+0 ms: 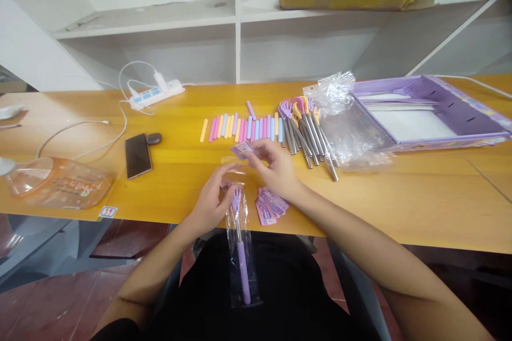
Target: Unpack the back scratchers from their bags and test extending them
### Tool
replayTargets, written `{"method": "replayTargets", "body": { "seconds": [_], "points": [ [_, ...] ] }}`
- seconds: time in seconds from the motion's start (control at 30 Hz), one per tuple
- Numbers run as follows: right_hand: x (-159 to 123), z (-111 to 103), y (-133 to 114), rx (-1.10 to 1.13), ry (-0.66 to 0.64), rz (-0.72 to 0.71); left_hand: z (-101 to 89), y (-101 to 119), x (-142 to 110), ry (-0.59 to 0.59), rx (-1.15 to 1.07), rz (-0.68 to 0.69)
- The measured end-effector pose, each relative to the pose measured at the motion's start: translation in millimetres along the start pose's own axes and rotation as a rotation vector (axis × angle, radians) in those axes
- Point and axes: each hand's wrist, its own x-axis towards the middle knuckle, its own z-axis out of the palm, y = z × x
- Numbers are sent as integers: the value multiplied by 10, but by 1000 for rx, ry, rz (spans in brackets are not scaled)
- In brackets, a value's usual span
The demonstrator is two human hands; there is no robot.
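My left hand (pixel 213 195) pinches the upper end of a clear plastic bag (pixel 230 282). Inside the bag lies a back scratcher (pixel 242 266) with a purple claw, a metal rod and a purple handle; it hangs down over the table's front edge. Just above the bag's mouth, my right hand (pixel 277 167) is closed on a small pink-purple printed card (pixel 242 149). Below my right wrist, a fanned pile of similar cards (pixel 270 206) rests on the table. Beyond my hands is a row of pink, yellow, blue and purple handle sleeves (pixel 244 129).
Several back scratchers with bare metal rods (pixel 310 130) are heaped beside clear bags (pixel 348 133) and a purple box (pixel 408 122). On the left are a phone (pixel 138 155), a power strip (pixel 157 94) and a large bottle (pixel 60 182). White shelves (pixel 192 24) stand behind the table.
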Motion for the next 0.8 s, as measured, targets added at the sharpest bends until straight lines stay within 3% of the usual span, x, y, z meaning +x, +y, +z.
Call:
{"method": "replayTargets", "body": {
  "seconds": [0.1, 0.17, 0.43, 0.63, 0.8],
  "points": [
    [-1, -49, -61, -51, 45, -123, -10, -25, -16, -6, -53, -49],
    [-16, -65, -72, -61, 9, -163, -10, -58, -26, -21, -74, -65],
    [-64, -17, 61, -141, -113, -87, -43, -79, -9, -67, -359, -99],
    [-33, -48, 48, -190, -159, -15, -54, -45, -7, -85, -433, -84],
    [-23, -89, 53, -183, -178, -32, -29, 24, 39, -24, -509, -48]
  ]
}}
